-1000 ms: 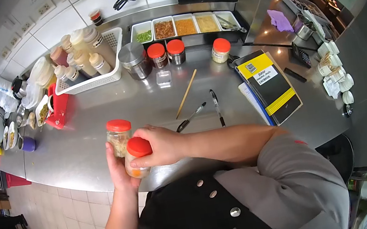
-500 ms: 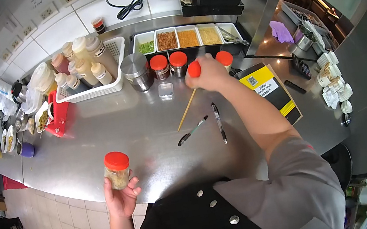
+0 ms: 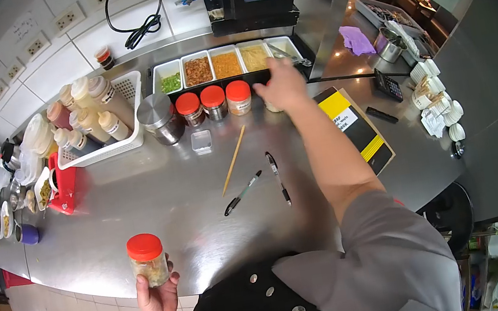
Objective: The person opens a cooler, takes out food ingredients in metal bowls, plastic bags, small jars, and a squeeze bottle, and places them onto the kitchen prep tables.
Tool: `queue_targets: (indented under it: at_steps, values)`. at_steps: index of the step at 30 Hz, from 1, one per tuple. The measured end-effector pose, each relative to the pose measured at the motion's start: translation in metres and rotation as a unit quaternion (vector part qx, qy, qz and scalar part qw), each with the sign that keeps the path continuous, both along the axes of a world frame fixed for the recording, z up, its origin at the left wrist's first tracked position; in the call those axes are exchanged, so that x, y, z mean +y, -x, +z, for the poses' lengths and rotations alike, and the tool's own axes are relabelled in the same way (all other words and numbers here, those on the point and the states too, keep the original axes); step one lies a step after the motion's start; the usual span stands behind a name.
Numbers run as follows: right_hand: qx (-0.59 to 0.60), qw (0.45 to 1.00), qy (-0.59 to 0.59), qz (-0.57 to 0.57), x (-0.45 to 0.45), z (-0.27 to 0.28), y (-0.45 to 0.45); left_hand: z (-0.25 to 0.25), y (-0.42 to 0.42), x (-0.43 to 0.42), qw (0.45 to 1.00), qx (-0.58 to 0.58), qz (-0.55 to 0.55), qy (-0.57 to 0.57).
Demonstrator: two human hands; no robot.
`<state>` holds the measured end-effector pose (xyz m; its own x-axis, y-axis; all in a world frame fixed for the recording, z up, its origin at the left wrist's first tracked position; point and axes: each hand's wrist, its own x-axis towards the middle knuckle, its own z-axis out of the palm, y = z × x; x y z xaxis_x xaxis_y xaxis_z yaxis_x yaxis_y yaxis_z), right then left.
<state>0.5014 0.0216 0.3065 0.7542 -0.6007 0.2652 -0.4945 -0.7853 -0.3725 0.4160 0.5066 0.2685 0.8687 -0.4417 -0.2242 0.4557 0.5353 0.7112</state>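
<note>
My left hand (image 3: 159, 297) holds up a clear jar (image 3: 153, 269) with a red lid and pale contents, fingers wrapped round its lower part, near the counter's front edge. At the back of the counter my right hand (image 3: 283, 86) is closed over the top of another jar (image 3: 273, 108); its lid is hidden under my fingers and only a bit of its lower side shows. Left of it stand three red-lidded jars in a row: one with orange-toned contents (image 3: 239, 99), a darker one (image 3: 214, 104) and another dark one (image 3: 191, 110).
Behind the jars is a rack of white containers (image 3: 198, 70) with toppings. A steel canister (image 3: 161, 121) and a white basket (image 3: 105, 154) of squeeze bottles stand left. A small clear box (image 3: 201, 141), a wooden stick (image 3: 234, 160), two pens (image 3: 278, 178) and a notebook (image 3: 356, 124) lie on the counter.
The red-lidded jar that was in my right hand now stands in the row. My right hand has moved to the jar at the row's right end. My left hand still holds its jar.
</note>
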Motion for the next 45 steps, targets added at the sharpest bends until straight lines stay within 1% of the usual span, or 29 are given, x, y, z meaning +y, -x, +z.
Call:
queue_targets:
  at_steps: [1,3,5,6,7,9,12,15,16,19,22,28,34,37,45]
  values:
    - [0.021,0.999,-0.021,-0.030,-0.015,-0.002,0.007,0.002,0.000,0.000,1.000,0.003,-0.001,0.003]
    - [0.110,0.989,-0.086,-0.047,-0.036,-0.010,0.015,0.006,-0.001,-0.002,1.000,0.008,-0.008,0.007]
    - [0.091,0.988,-0.115,0.045,-0.053,-0.042,0.011,0.005,-0.002,-0.005,1.000,0.012,-0.014,0.005]
    - [0.056,0.993,-0.092,0.041,-0.048,-0.048,0.011,0.004,-0.004,-0.007,1.000,0.013,-0.016,0.005]
    - [0.042,0.991,-0.121,0.038,-0.046,-0.052,0.009,0.005,-0.004,-0.011,1.000,0.010,-0.019,0.005]
    - [0.015,0.992,-0.120,0.020,-0.034,-0.058,0.004,0.009,-0.004,-0.016,1.000,0.008,-0.025,0.000]
    - [-0.037,0.986,-0.156,0.041,-0.046,-0.066,0.002,0.011,-0.004,-0.013,0.999,-0.001,-0.033,0.003]
    - [0.090,0.993,-0.072,-0.008,-0.067,-0.052,0.007,0.014,-0.001,-0.004,1.000,-0.004,-0.020,0.008]
    - [0.145,0.989,0.008,-0.012,-0.083,-0.071,0.000,0.013,0.001,-0.002,1.000,0.001,-0.016,0.008]
    - [0.215,0.973,0.086,-0.012,-0.080,-0.071,0.002,0.013,0.000,-0.004,1.000,0.007,-0.015,0.004]
    - [0.274,0.960,0.055,-0.014,-0.091,-0.085,-0.008,0.014,0.002,-0.010,1.000,0.007,-0.018,-0.004]
    - [0.265,0.963,-0.028,-0.045,-0.094,-0.082,0.005,0.012,0.004,-0.008,1.000,0.001,-0.013,0.005]
    - [0.299,0.953,-0.024,-0.027,-0.091,-0.072,0.025,0.015,0.007,-0.008,1.000,0.008,-0.013,0.004]
    - [0.351,0.936,-0.005,0.022,-0.085,-0.064,0.036,0.013,0.009,-0.010,1.000,0.007,-0.027,0.009]
    - [0.426,0.897,0.038,0.112,-0.064,-0.055,0.056,0.015,0.012,-0.011,0.999,0.011,-0.040,0.007]
